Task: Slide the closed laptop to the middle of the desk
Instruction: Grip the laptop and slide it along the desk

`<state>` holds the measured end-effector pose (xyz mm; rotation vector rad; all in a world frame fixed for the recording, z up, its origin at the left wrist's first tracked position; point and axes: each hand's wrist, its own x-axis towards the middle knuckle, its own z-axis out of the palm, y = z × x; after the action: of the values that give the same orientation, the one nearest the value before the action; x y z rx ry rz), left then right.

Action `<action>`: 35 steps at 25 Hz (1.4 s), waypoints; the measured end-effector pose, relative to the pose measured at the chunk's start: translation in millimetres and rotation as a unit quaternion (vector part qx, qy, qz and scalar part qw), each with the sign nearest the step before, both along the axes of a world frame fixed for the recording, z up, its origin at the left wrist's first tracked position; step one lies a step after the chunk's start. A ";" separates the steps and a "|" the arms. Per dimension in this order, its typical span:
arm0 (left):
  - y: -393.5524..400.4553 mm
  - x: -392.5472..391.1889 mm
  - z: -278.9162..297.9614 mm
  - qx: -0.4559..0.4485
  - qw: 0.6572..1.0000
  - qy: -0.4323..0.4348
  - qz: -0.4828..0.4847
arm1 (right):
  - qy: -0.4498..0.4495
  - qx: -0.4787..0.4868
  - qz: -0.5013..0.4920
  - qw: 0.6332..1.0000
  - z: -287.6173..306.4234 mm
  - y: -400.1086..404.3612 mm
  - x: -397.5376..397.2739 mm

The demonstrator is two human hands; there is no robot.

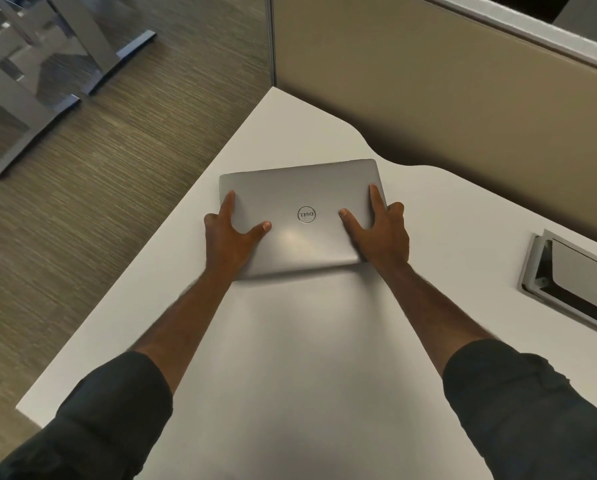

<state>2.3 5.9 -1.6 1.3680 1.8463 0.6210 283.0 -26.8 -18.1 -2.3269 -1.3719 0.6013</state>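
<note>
Both hands, left hand (233, 233) and right hand (381, 233), clamp the closed silver laptop (302, 216) mid-frame by its side edges; next it must slide rightward across the white table (324, 341).

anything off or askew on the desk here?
Nothing damaged or spilled. The closed laptop sits near the desk's left edge and slightly rotated against it, logo upside down to the wearer. Left hand and right hand grip its sides. The cable hatch at right stands open.
</note>
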 end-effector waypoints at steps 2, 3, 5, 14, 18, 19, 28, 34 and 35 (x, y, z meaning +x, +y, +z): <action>-16.1 0.7 0.3 0.008 1.000 -0.001 -0.005 | -0.005 0.002 0.001 1.000 2.0 -16.2 2.3; -24.0 0.7 -0.2 0.006 1.000 -0.002 -0.004 | -0.005 0.003 -0.002 1.000 3.3 -23.8 2.8; -40.9 0.7 0.3 0.002 1.000 -0.003 -0.003 | -0.009 0.002 -0.003 1.000 7.5 -41.4 3.6; -119.6 2.4 13.0 -0.024 0.999 0.031 -0.010 | -0.025 0.007 -0.004 1.000 19.2 -123.5 3.3; -159.7 2.3 16.4 -0.049 0.997 0.057 -0.020 | -0.026 0.001 -0.011 1.000 17.8 -167.8 0.7; -168.5 2.6 15.9 -0.056 0.996 0.068 -0.023 | -0.026 0.002 -0.014 1.000 16.6 -178.2 -0.2; -243.0 -0.8 14.8 -0.074 0.992 0.099 -0.042 | -0.017 -0.014 -0.042 0.999 11.0 -266.8 -8.4; -278.7 2.8 11.4 -0.076 0.993 0.079 -0.052 | -0.029 -0.020 -0.056 0.998 11.1 -308.3 -7.2; -291.9 5.3 14.9 -0.069 0.993 0.075 -0.059 | -0.037 -0.013 -0.058 0.998 14.9 -322.6 -5.8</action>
<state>7.6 -285.9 13.2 1.4519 1.8711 0.3310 277.3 -349.4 -3.1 -2.4523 -1.2557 0.5069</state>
